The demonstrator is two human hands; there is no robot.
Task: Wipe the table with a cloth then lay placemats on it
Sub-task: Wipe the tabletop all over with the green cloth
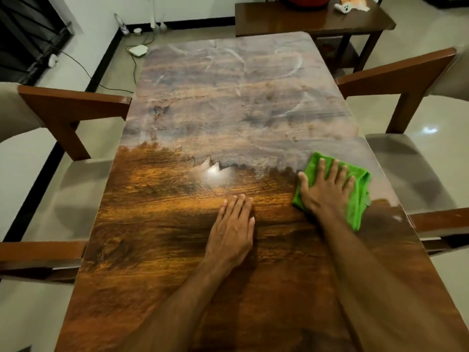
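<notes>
A long wooden table (177, 250) fills the view. Its far half looks dull and dusty with smear marks; the near half is dark and shiny. A bright green cloth (359, 196) lies on the table near the right edge, at the border between the dull and shiny areas. My right hand (324, 191) presses flat on the cloth with fingers spread. My left hand (232, 229) rests flat on the bare wood in the middle, palm down, holding nothing. No placemats are in view.
Wooden chairs with grey seats stand on both sides: left (76, 189) and right (406, 168). A dark side table (304, 19) with a red object and small items stands beyond the far end. A white box (138, 50) and cables lie on the floor.
</notes>
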